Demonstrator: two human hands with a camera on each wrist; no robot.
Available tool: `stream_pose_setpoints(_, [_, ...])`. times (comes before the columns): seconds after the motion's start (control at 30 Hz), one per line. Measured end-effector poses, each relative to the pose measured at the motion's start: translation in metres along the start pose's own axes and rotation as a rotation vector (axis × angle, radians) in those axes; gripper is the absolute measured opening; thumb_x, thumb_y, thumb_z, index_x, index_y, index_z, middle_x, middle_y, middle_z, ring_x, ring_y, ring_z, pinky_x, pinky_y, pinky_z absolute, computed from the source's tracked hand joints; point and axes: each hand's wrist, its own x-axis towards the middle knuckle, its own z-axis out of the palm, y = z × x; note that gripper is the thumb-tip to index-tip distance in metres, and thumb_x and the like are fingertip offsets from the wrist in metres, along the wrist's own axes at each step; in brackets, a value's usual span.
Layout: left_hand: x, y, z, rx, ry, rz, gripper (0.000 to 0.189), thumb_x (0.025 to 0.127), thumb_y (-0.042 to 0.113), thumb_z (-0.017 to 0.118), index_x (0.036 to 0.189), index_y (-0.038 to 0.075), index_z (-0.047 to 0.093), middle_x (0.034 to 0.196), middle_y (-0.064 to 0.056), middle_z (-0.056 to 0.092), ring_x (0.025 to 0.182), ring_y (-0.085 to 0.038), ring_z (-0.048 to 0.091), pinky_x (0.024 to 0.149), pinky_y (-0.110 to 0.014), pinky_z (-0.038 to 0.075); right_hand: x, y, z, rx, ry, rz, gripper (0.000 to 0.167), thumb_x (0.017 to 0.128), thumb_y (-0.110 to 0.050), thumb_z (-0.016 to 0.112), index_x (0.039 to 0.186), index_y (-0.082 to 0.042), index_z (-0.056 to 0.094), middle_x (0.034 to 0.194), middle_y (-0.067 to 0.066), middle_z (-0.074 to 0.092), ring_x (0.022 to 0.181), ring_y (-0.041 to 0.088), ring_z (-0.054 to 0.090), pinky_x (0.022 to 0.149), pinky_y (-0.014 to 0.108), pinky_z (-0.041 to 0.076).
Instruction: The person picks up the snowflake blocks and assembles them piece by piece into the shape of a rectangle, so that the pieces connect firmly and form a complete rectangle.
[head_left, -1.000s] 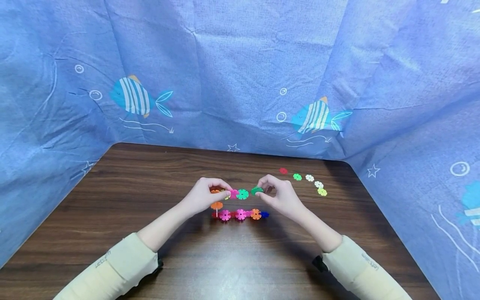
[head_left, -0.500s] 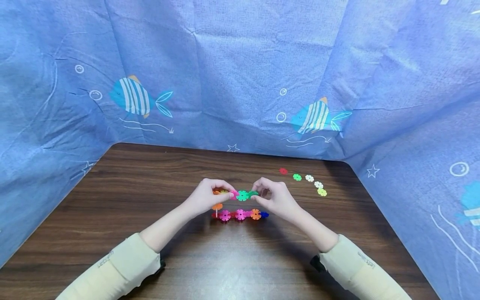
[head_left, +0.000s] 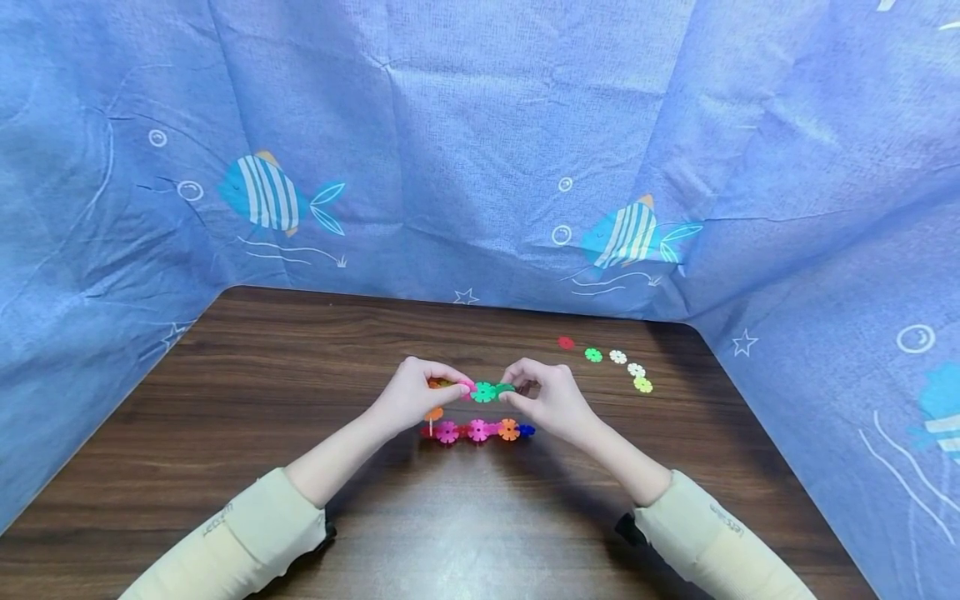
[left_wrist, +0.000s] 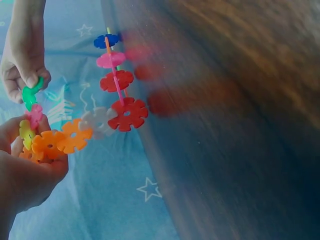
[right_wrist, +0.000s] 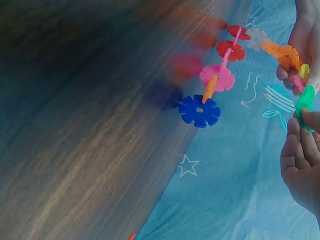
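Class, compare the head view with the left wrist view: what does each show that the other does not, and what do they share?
Only the head view: five loose discs on the table and both sleeves.
Only the left wrist view: the broad face of the chain's pale disc, seen edge-on from the head.
Both: the left hand holding the chain, the right hand pinching a green disc, the table and the curtain.

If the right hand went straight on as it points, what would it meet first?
Probably the bright green flower piece, just past the dark green one the right hand pinches; depth is unclear.
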Motion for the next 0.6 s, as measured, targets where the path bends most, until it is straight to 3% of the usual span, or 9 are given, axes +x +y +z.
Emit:
stream_pose_setpoints(0.37, [-0.0005,-0.0007,0.0008,0.011,0.008,0.016,0.010,0.083,0.019,0.073,0.091,0.013,0.076,0.087,-0.009,0.073,0.050,-0.010,0.045,0.044,-0.020,0.037,0.0002,-0.0040,0.0038,0.023,-0.037,-0.007,0.015,0.077,-0.005,0.076,0.084,-0.011,0.064,0.073,-0.005,0.067,0.065,0.002,0.061,0.054,0.024,0.051])
stream_pose_setpoints(0.6, [-0.0006,-0.0005,0.0002,0.020,0.002,0.013,0.011,0.083,0.021,0.073,0.091,0.015,0.076,0.083,-0.007,0.072,0.048,-0.011,0.044,0.044,-0.021,0.037,-0.0008,-0.0025,0.0041,0.024,-0.027,0.009,0.018,0.076,-0.004,0.077,0.085,-0.012,0.064,0.073,-0.005,0.067,0.066,0.002,0.061,0.057,0.023,0.053])
